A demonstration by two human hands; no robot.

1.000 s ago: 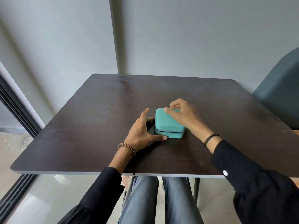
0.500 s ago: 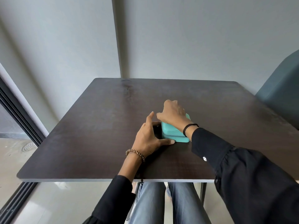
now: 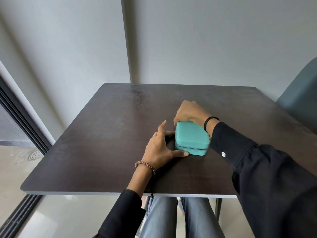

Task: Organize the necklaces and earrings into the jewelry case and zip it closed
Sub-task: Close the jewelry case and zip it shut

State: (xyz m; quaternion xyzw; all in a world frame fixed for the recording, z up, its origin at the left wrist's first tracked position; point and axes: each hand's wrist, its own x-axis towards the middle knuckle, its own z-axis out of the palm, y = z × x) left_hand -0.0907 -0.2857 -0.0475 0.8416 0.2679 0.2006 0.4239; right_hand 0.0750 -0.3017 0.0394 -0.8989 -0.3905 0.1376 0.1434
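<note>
Though boxy, round-cornered smooth teal case (image 3: 192,136)

The right hand (image 3: 189,111) curls over the far edge of the jewelry case (image 3: 191,136), its fingertips hidden behind it, so whether they pinch anything cannot be told; right of the case, a chair (image 3: 301,93) is cut off by the frame edge

A: What sort of place is this?
B: Likely a plain room at home. There's a dark table (image 3: 111,134), a padded chair (image 3: 301,93), grey walls (image 3: 205,40) and a sliding-door track (image 3: 22,121), with a floor drain (image 3: 35,155) beyond.
</note>
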